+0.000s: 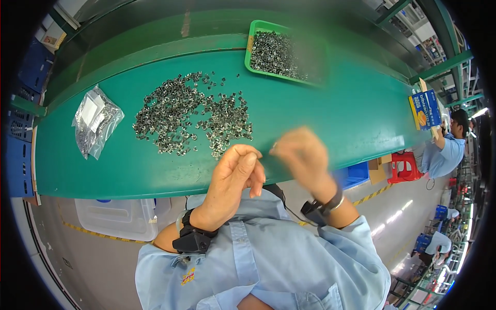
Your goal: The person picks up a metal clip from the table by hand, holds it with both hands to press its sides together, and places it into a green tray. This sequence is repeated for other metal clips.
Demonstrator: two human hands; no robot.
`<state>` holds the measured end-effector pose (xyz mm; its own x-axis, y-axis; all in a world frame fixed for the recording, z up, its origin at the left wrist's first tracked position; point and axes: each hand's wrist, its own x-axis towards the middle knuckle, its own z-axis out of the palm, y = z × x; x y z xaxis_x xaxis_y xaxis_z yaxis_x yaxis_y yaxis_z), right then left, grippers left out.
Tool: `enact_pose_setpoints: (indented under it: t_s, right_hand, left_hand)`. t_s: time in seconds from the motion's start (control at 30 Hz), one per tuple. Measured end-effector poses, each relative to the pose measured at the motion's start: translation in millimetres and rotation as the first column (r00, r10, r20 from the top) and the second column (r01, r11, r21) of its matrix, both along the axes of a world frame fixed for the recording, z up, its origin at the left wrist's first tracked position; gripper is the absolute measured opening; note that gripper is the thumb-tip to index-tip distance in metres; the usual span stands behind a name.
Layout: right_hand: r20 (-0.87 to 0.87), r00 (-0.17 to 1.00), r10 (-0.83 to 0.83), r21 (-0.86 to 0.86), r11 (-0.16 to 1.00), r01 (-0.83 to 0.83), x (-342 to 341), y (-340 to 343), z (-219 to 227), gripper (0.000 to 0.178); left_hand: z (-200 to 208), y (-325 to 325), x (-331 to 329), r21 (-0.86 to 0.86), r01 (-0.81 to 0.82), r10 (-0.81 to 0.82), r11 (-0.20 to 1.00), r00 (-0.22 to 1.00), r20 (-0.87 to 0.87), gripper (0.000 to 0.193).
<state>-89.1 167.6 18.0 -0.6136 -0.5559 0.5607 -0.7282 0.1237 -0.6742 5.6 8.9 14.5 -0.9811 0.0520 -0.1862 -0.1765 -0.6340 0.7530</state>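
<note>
Two adjoining piles of small shiny metal parts, a larger left pile [169,111] and a smaller right pile [227,121], lie on the green table [103,178]. Just in front of the right pile, my left hand [232,175] is raised with thumb and index finger pinched together; what they hold, if anything, is hidden. To its right, my right hand [306,159] is blurred by motion, its fingers curled toward a pinch. A tiny bright speck shows at its fingertips, too small to name. The two hands face each other without touching.
A green tray [250,51] full of similar parts stands at the back, partly smeared in the picture. A clear plastic bag [95,124] of parts with white paper lies at left. A blue box [426,109] stands at the right end, near another person [444,150].
</note>
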Motion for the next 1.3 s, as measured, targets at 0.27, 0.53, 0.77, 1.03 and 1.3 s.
enact_pose_setpoints:
  t_s: [0.27, 0.53, 0.77, 1.03, 1.3]
  right_hand:
    - [-0.116, 0.9, -0.421, 0.107, 0.895, 0.433, -104.3, 8.2, 29.3, 0.008]
    - [-0.08, 0.994, 0.073, 0.469, 0.883, -0.027, -57.2, -24.1, -0.1, 0.015]
    - [-0.119, 0.989, 0.083, 0.498, 0.867, -0.012, -53.4, -34.6, -3.3, 0.011]
    - [-0.059, 0.998, 0.029, 0.243, 0.97, -0.014, -27.6, -21.5, 11.1, 0.018]
    - [-0.115, 0.99, 0.077, 0.166, 0.984, -0.057, 4.5, -10.1, 15.3, 0.024]
  left_hand:
    - [-5.0, -9.5, 7.3, -0.008, 0.056, -0.056, 0.998, 0.998, -0.04, 0.014]
    - [-7.1, -12.4, 6.2, 0.009, 0.108, -0.108, 0.994, 0.994, -0.021, 0.013]
    - [-8.2, -12.4, 5.4, 0.023, 0.116, -0.115, 0.993, 0.993, -0.027, 0.012]
    - [-3.2, -11.0, 0.7, 0.079, 0.037, -0.037, 0.996, 0.999, -0.002, 0.016]
    - [-2.3, 1.5, 0.5, -0.04, -0.045, 0.044, 0.998, 0.998, -0.033, 0.018]
